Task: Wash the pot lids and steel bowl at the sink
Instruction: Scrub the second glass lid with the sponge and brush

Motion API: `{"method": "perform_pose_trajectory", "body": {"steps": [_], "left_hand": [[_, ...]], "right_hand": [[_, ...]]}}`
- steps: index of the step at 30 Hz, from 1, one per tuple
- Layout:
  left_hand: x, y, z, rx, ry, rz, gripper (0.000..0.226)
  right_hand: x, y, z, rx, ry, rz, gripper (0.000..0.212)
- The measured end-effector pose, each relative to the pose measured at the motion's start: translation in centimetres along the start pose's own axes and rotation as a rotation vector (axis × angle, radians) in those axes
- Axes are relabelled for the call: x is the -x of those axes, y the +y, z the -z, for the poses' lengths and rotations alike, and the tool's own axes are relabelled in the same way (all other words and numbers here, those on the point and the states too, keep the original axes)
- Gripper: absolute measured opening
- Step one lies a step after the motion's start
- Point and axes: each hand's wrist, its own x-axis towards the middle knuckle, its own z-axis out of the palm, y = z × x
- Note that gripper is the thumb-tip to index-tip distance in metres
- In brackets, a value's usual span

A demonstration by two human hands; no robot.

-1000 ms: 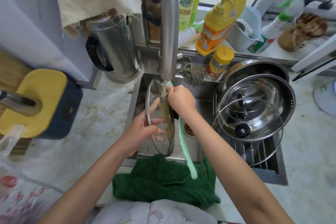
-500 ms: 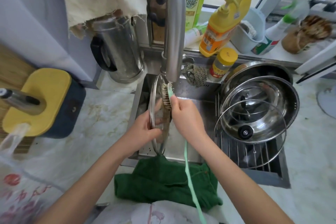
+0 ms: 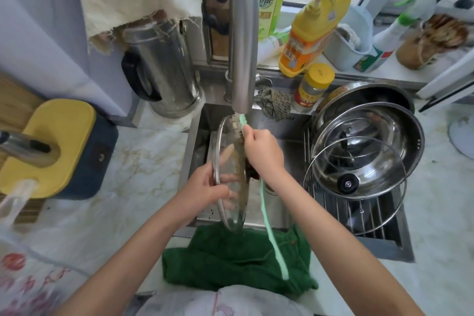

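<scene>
Left hand (image 3: 205, 188): I am gripping the glass lid (image 3: 230, 174) by its near rim, thumb on the side facing me, fingers showing through the glass on the far side, clamped on it.
Glass lid: I am holding it on edge over the sink (image 3: 197, 141), almost upright, its top just under the tap (image 3: 242, 33), its low edge near the green towel (image 3: 230, 261).
Right hand (image 3: 263, 154): I am closing my fingers around the brush (image 3: 239, 127), fist tight on its handle.
Brush: its bristled head is pressing against the lid's upper part; the pale green handle is trailing down past my wrist toward the towel.
Steel bowl (image 3: 369, 146): it is sitting on the wire rack (image 3: 333, 210) over the right side of the sink, well apart from my hands.
Second lid (image 3: 355, 185): it is leaning against the bowl, black knob facing me.
Water: I cannot tell whether the tap is running.
Counter, left: a steel jug (image 3: 164, 74) is standing beside the sink.
</scene>
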Motion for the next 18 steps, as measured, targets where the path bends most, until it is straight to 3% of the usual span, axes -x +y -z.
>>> {"method": "perform_pose_trajectory", "body": {"steps": [2, 6, 10, 12, 15, 18], "left_hand": [[-0.1, -0.1, 0.0, 0.055, 0.008, 0.023, 0.085], [0.1, -0.4, 1.6, 0.218, 0.031, 0.011, 0.077], [-0.4, -0.3, 2.6, 0.326, 0.064, 0.038, 0.078], [-0.4, -0.2, 3.2, 0.420, 0.088, 0.022, 0.074], [-0.5, 0.0, 4.1, 0.540, 0.125, -0.024, 0.068], [-0.8, -0.4, 4.6, 0.634, 0.163, -0.036, 0.078]], "right_hand": [[0.3, 0.0, -0.8, 0.054, 0.031, -0.009, 0.046], [5.1, -0.2, -1.4, 0.063, 0.000, 0.266, 0.040], [-0.7, -2.4, -1.5, 0.286, -0.011, 0.216, 0.045], [-0.2, -2.8, -1.4, 0.357, -0.048, 0.338, 0.044], [4.3, 0.4, -0.6, 0.350, 0.012, 0.587, 0.043], [6.3, 5.6, 0.3, 0.337, -0.033, 0.590, 0.048]]}}
